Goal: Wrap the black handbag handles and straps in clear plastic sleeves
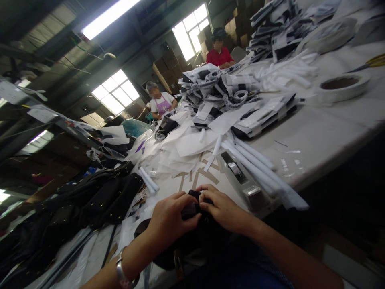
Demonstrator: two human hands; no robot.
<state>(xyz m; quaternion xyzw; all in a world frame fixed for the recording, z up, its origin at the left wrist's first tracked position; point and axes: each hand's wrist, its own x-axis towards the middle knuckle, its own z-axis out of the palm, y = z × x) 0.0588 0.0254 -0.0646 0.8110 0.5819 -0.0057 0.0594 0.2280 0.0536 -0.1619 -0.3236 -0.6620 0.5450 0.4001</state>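
The left hand (173, 218) and right hand (221, 206) pinch a black soft bag (201, 228) between curled fingers, at the near edge of the cluttered white worktop (325, 124).

On my feed, both bare forearms reach up from the bottom edge, left hand (174, 214) and right hand (221, 206) nearly meeting, fingers curled inward, a silver bracelet (120, 269) around the left wrist.

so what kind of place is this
Probably a factory workshop: a long table heaped with wrapped parts, a pile of black goods beside it, and cardboard boxes stacked at the back.
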